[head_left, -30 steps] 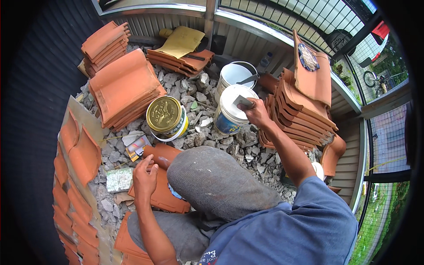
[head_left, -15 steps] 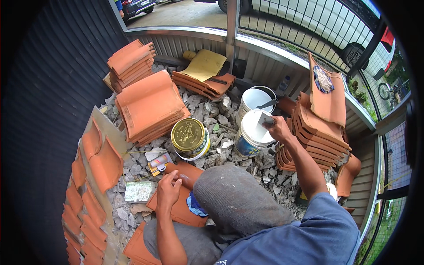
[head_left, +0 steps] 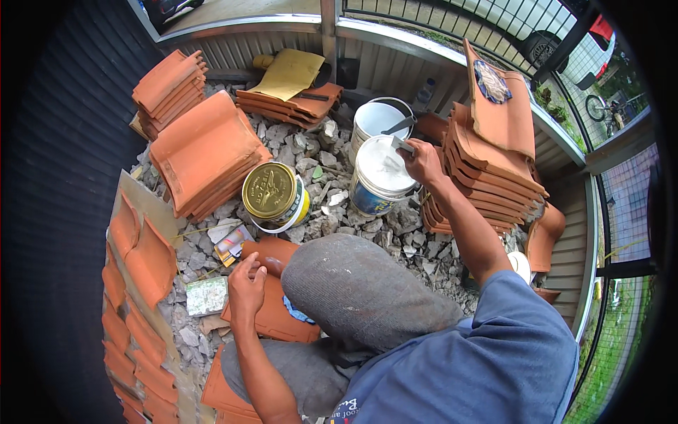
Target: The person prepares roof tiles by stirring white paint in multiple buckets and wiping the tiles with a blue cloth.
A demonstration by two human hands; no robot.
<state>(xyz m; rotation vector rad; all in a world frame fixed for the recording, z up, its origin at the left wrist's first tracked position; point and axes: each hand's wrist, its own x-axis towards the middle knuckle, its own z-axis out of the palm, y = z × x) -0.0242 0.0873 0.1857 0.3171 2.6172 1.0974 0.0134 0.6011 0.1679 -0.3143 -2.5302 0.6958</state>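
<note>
In my right hand (head_left: 424, 164) is a flat-bladed putty knife (head_left: 402, 145), gripped above the far right rim of a bucket (head_left: 370, 201). White paste (head_left: 382, 164) fills this bucket, which has a blue label. My left hand (head_left: 247, 284) holds nothing, its fingers loosely bent and apart. It hovers over or rests on an orange clay roof tile (head_left: 277, 313) beside my knee; I cannot tell which. A crumpled blue wrapping (head_left: 301, 311) sits on that tile, partly hidden by my leg.
Behind the paste bucket stands a second white bucket (head_left: 364, 119) with a dark-handled tool. A gold-lidded can (head_left: 270, 189) sits on grey rubble (head_left: 326, 225). Stacked roof tiles rise at left (head_left: 205, 145) and right (head_left: 487, 177). A metal-framed fence (head_left: 438, 44) closes the far side.
My view has shifted, so the scene sits farther left and higher. The putty knife has tilted and moved slightly toward the bucket's far rim. My left hand stays by the tile.
</note>
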